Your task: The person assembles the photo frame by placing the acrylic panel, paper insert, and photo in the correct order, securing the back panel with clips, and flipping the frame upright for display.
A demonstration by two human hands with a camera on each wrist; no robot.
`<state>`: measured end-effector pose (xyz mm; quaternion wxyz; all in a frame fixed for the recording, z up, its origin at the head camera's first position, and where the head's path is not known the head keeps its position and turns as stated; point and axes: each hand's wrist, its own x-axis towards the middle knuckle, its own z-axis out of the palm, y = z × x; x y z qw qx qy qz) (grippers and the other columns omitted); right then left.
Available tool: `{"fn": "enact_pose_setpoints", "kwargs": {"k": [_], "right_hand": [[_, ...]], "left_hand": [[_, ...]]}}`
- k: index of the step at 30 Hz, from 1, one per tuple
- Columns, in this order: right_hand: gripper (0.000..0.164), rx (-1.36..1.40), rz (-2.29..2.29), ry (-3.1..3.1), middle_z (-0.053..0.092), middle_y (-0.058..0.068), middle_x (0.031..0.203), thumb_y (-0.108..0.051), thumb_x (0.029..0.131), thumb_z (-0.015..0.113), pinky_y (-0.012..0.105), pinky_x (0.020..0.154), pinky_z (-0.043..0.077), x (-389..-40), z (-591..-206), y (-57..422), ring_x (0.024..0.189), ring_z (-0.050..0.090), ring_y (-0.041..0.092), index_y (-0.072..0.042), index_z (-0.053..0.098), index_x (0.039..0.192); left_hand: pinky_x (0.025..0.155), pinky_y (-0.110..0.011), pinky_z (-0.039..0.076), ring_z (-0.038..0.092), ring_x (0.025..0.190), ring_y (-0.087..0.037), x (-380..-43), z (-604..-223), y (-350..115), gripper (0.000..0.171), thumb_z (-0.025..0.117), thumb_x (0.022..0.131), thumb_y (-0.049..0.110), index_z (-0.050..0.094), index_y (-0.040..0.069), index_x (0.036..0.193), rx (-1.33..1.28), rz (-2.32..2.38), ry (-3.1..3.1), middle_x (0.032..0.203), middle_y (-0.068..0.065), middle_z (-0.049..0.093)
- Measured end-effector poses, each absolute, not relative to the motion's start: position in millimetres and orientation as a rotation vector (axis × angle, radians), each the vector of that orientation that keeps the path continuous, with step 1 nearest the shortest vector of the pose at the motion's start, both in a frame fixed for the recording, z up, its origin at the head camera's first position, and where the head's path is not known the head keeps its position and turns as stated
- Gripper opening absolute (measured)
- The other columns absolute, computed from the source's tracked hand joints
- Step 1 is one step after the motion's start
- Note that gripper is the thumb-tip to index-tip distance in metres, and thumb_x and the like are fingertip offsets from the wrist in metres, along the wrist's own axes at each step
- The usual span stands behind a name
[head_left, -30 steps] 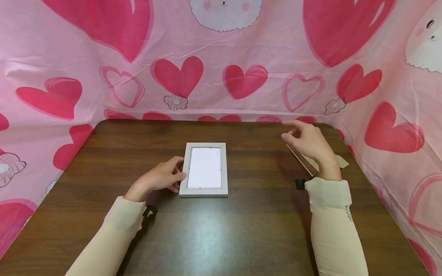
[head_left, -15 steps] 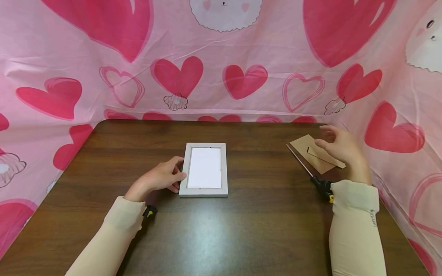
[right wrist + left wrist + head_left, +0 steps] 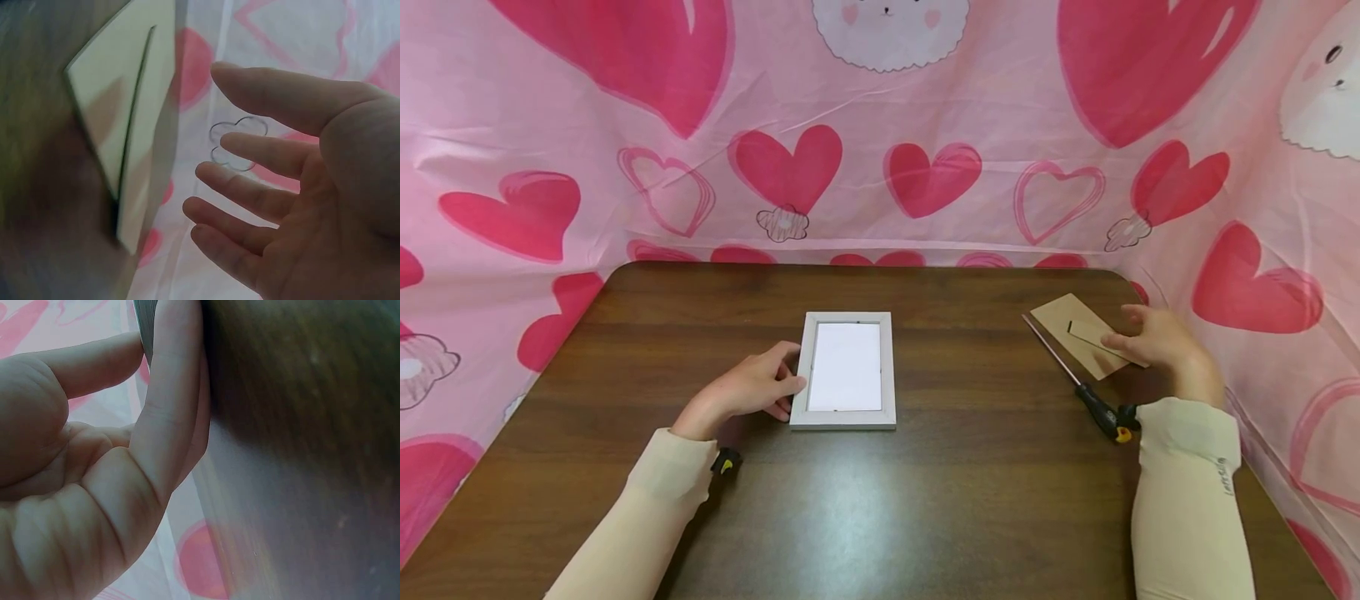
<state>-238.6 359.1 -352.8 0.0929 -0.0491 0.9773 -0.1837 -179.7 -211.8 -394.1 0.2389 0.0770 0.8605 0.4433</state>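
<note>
A pale picture frame [image 3: 887,367] with a white sheet [image 3: 847,367] inside its opening lies flat mid-table. My left hand [image 3: 748,383] holds the frame's left edge, thumb on the near part and fingers along the side; the left wrist view shows the frame's edge [image 3: 146,328] between thumb and fingers. At the right lies a brown backing board [image 3: 1063,312] with a narrow stand flap [image 3: 1097,340] on it. Just over the board's right side hovers my right hand [image 3: 1161,342], fingers spread and apart from it in the right wrist view.
A screwdriver [image 3: 1099,410] with a black and yellow handle lies beside the board, its shaft pointing away to the left. The brown wooden table [image 3: 947,508] is bordered at the back and sides by a pink heart-patterned cloth [image 3: 850,100].
My right hand has moved right, then down toward the backing board, uncovering the board and the screwdriver. My left hand and the picture frame have stayed in place.
</note>
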Motion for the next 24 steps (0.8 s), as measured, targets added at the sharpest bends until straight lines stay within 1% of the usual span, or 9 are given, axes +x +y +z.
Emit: {"fn": "enact_pose_setpoints", "kwargs": {"k": [10, 16, 24], "right_hand": [[0.078, -0.171, -0.550, 2.860, 0.044, 0.040, 0.126, -0.039, 0.091, 0.063, 0.067, 0.097, 0.031, -241, -368, 373, 0.116, 0.039, 0.053, 0.016, 0.031, 0.136], [0.076, -0.187, -0.533, 2.845, 0.047, 0.039, 0.124, -0.039, 0.091, 0.063, 0.067, 0.094, 0.035, -242, -370, 376, 0.112, 0.043, 0.051, 0.015, 0.034, 0.135], [0.079, -0.169, -0.510, 2.787, 0.049, 0.037, 0.120, -0.043, 0.089, 0.065, 0.064, 0.087, 0.043, -242, -371, 379, 0.104, 0.049, 0.047, 0.015, 0.035, 0.134]], "left_hand": [[0.063, -0.036, 0.058, 0.061, 0.071, -0.026, -180, -394, -211, 0.058, 0.062, 0.094, 0.015, 0.030, 0.008, 0.142, 0.204, 1.200, 2.365, 0.099, -0.018, 0.052], [0.063, -0.035, 0.058, 0.061, 0.072, -0.026, -180, -395, -212, 0.059, 0.062, 0.094, 0.016, 0.029, 0.008, 0.142, 0.205, 1.199, 2.365, 0.099, -0.019, 0.052], [0.063, -0.035, 0.058, 0.061, 0.072, -0.026, -181, -395, -211, 0.058, 0.062, 0.094, 0.016, 0.030, 0.009, 0.142, 0.198, 1.202, 2.361, 0.100, -0.019, 0.052]]}}
